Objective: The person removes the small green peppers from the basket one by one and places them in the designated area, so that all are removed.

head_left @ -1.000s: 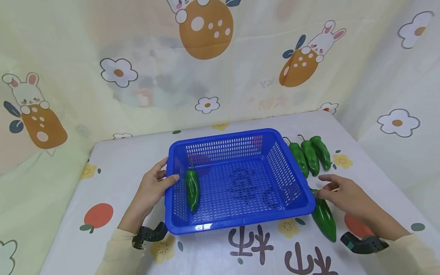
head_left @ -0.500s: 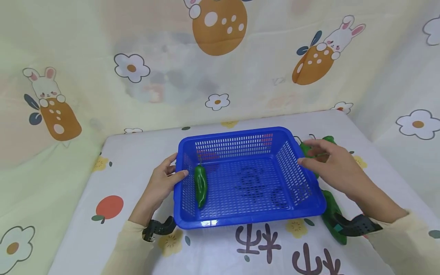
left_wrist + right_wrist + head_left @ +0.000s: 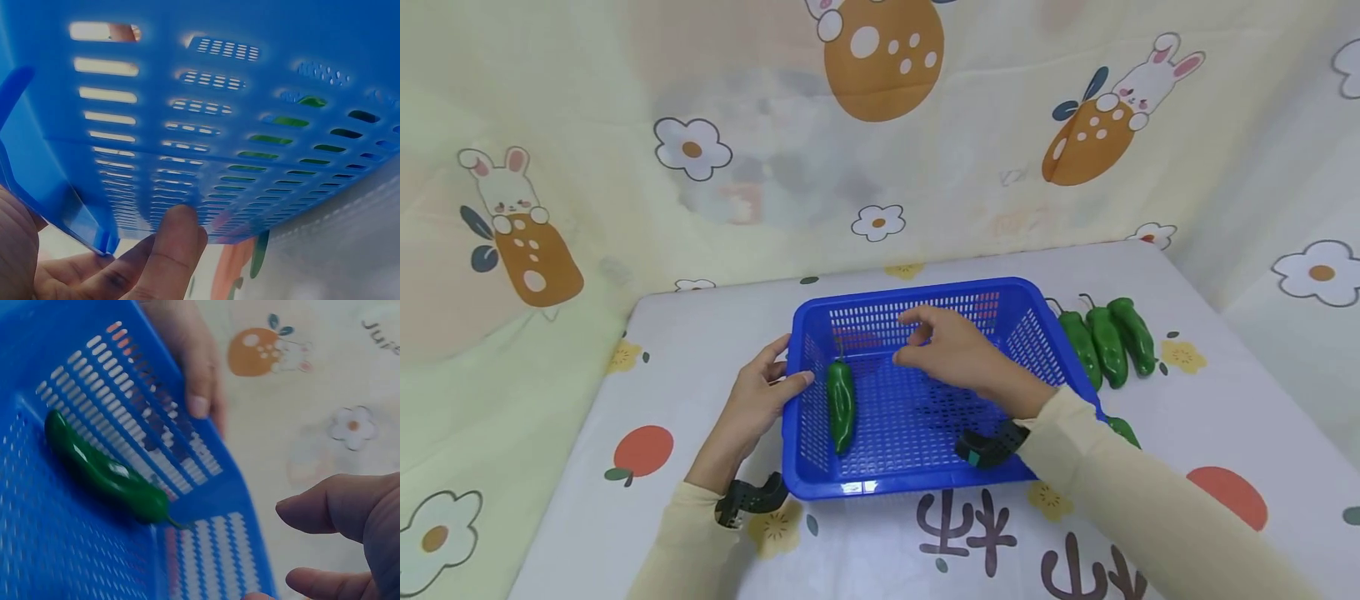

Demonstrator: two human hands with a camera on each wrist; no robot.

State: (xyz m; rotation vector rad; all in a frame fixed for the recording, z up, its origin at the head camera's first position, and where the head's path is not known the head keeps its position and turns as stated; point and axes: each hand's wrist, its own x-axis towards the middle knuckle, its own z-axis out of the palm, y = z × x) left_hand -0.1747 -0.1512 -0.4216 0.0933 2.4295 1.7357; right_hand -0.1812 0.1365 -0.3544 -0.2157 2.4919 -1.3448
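Note:
My left hand (image 3: 763, 396) grips the left side of a blue plastic basket (image 3: 925, 483), thumb over the rim. In the left wrist view, fingers (image 3: 176, 250) lie against the outside of the slotted wall. One green pepper (image 3: 841, 408) lies lengthwise inside, near the basket's left wall; its stem points away from me. Above the basket's middle is my right hand (image 3: 958, 354), with nothing held. The right wrist view shows its thumb and fingers (image 3: 312, 512) apart, and the pepper (image 3: 106, 475) inside the basket away from them.
Right of the basket, three green peppers (image 3: 1107, 346) lie side by side on the patterned tablecloth (image 3: 1150, 533). Another pepper (image 3: 1122, 430) shows partly at the basket's front right corner, mostly hidden by the right sleeve. A cloth backdrop (image 3: 760, 208) hangs behind the table.
My right hand has moved left from beside the peppers, over the right rim, to above the basket's middle. The left hand keeps its hold; the view has shifted slightly.

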